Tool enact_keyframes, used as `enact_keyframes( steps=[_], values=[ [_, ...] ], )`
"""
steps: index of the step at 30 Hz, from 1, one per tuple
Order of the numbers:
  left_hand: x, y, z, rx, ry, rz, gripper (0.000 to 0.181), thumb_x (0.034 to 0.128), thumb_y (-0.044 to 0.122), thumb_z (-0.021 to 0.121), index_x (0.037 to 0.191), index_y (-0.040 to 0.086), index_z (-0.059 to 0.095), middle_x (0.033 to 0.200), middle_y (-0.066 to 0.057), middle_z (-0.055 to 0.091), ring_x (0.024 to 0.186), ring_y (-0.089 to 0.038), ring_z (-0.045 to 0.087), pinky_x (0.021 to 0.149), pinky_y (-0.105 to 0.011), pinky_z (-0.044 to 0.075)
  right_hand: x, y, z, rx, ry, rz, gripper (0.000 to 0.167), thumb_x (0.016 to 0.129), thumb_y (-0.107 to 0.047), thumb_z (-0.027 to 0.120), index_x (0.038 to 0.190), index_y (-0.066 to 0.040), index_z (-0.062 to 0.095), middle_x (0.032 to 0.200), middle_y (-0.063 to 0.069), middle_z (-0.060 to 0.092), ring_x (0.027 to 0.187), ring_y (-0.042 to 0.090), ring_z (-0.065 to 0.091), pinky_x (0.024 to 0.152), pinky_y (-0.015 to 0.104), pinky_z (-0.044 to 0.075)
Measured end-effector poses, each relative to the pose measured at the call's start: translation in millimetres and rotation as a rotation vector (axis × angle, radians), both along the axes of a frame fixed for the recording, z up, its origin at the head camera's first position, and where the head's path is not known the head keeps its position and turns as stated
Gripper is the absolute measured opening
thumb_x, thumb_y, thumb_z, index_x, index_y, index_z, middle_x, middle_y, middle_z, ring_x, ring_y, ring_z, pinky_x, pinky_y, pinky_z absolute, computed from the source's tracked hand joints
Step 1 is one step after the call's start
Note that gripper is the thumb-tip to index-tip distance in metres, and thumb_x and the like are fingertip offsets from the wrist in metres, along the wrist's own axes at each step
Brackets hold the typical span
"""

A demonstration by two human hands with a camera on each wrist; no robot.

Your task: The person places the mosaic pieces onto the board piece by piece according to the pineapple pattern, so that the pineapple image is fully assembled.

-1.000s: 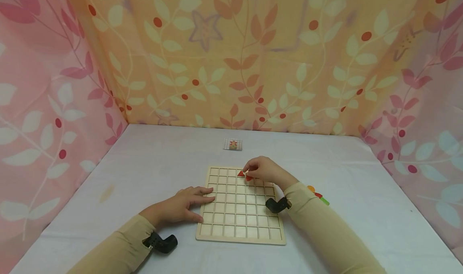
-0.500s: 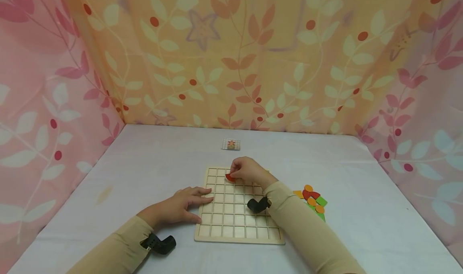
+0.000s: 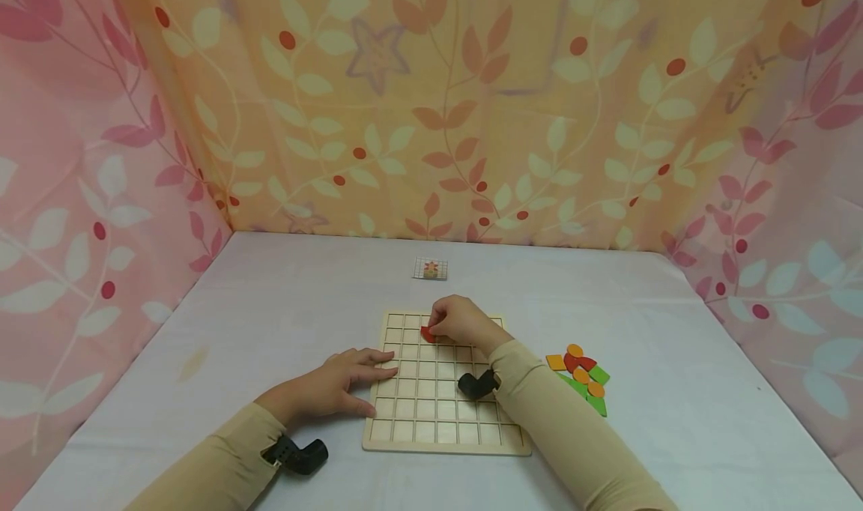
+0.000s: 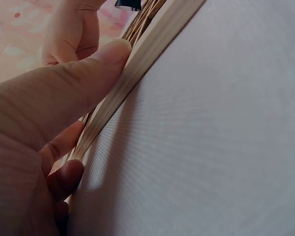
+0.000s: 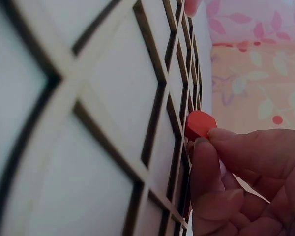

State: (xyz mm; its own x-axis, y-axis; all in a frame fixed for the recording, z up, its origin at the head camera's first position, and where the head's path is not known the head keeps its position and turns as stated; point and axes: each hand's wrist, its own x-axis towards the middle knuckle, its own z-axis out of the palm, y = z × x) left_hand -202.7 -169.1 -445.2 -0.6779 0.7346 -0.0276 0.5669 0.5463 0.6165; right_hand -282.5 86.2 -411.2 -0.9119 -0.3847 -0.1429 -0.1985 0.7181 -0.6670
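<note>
My right hand (image 3: 465,324) pinches a small red piece with a rounded edge (image 3: 428,335) between thumb and finger, over the far rows of a wooden grid board (image 3: 428,410). In the right wrist view the red piece (image 5: 200,125) stands tilted against the grid, with the thumb (image 5: 250,152) on its near side. My left hand (image 3: 330,380) rests at the board's left edge, fingers spread over the rim. The left wrist view shows its thumb (image 4: 83,81) lying on the board's edge (image 4: 119,96). Cells under my right hand are hidden.
To the right of the board lies a loose group of flat pieces: orange discs (image 3: 581,376), an orange square (image 3: 556,363), red pieces (image 3: 587,363) and green pieces (image 3: 598,375). A small pattern card (image 3: 430,269) lies beyond the board on the white tablecloth (image 3: 323,294).
My right hand has moved left along the far rows with the red piece, then dipped slightly. The pieces at the right have come out from behind my arm. My left hand stays put.
</note>
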Motion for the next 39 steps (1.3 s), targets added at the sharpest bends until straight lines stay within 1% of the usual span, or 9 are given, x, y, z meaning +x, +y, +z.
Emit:
enact_keyframes(
  steps=[7,10,14,22,24,27,31,34,39],
  values=[
    [-0.2,-0.2,-0.4,-0.003,-0.001,0.004,0.068,0.0752,0.053,0.065,0.135,0.027,0.046,0.146,0.005,0.03,0.132,-0.024,0.025,0.097,-0.055,0.018,2.4,-1.0,2.3,0.029,0.016,-0.018,0.013,0.076,-0.011,0.071,0.066,-0.012,0.064,0.063,-0.003,0.058,0.056,0.012,0.048,0.051,0.025,0.039],
    [0.1,-0.2,-0.4,-0.005,-0.004,0.007,0.068,0.0751,0.053,0.065,0.135,0.028,0.046,0.146,0.005,0.03,0.131,-0.024,0.025,0.097,-0.055,0.018,2.7,-1.3,2.0,0.051,0.026,-0.021,0.013,0.076,-0.013,0.073,0.066,-0.012,0.064,0.063,-0.003,0.058,0.056,0.012,0.048,0.051,0.024,0.039],
    [0.2,-0.2,-0.8,-0.004,-0.011,0.012,0.068,0.0749,0.054,0.065,0.135,0.029,0.046,0.146,0.006,0.03,0.132,-0.024,0.025,0.098,-0.056,0.018,3.0,-1.3,3.2,0.076,0.034,-0.018,0.012,0.075,-0.011,0.073,0.066,-0.013,0.066,0.065,-0.003,0.059,0.059,0.012,0.048,0.053,0.024,0.038],
    [0.4,-0.1,-1.2,0.005,-0.002,0.01,0.068,0.0743,0.054,0.065,0.135,0.028,0.047,0.146,0.005,0.031,0.132,-0.025,0.026,0.097,-0.056,0.018,3.6,-1.6,6.3,0.117,0.037,0.004,0.01,0.073,-0.01,0.075,0.069,-0.013,0.066,0.07,-0.004,0.06,0.067,0.013,0.049,0.061,0.027,0.04],
    [0.4,-0.2,-1.2,0.006,-0.004,0.01,0.068,0.0742,0.054,0.065,0.135,0.028,0.047,0.146,0.005,0.031,0.132,-0.025,0.026,0.097,-0.056,0.018,4.6,-1.6,7.5,0.126,0.044,0.009,0.012,0.072,-0.011,0.076,0.069,-0.014,0.065,0.07,-0.004,0.059,0.068,0.014,0.05,0.064,0.028,0.04],
    [0.4,-0.1,-1.2,0.005,-0.004,0.013,0.068,0.0742,0.053,0.066,0.135,0.029,0.046,0.146,0.006,0.031,0.132,-0.024,0.026,0.098,-0.056,0.018,6.2,-1.9,9.0,0.138,0.081,0.029,0.014,0.071,-0.011,0.077,0.068,-0.014,0.064,0.069,-0.003,0.058,0.067,0.014,0.05,0.065,0.029,0.04],
    [1.0,-0.3,-0.7,0.002,0.001,0.014,0.068,0.0745,0.053,0.066,0.135,0.029,0.046,0.146,0.006,0.031,0.131,-0.024,0.026,0.097,-0.055,0.019,7.6,-2.1,9.7,0.158,0.119,0.06,0.014,0.069,-0.013,0.078,0.069,-0.014,0.064,0.069,-0.003,0.057,0.067,0.014,0.05,0.064,0.03,0.041],
    [1.3,-0.5,-0.3,0.004,0.003,0.008,0.067,0.0749,0.052,0.066,0.135,0.028,0.047,0.146,0.005,0.031,0.132,-0.025,0.026,0.098,-0.055,0.018,8.3,-1.4,9.0,0.164,0.123,0.07,0.014,0.068,-0.013,0.078,0.071,-0.014,0.065,0.069,-0.004,0.057,0.067,0.013,0.05,0.064,0.029,0.041],
    [1.1,-0.5,-0.2,0.0,-0.003,0.013,0.067,0.0747,0.052,0.066,0.135,0.029,0.046,0.146,0.006,0.031,0.132,-0.025,0.025,0.098,-0.055,0.018,8.1,0.7,6.9,0.137,0.136,0.068,0.012,0.068,-0.01,0.077,0.073,-0.012,0.066,0.067,-0.003,0.057,0.066,0.014,0.05,0.062,0.028,0.041]
  ],
)
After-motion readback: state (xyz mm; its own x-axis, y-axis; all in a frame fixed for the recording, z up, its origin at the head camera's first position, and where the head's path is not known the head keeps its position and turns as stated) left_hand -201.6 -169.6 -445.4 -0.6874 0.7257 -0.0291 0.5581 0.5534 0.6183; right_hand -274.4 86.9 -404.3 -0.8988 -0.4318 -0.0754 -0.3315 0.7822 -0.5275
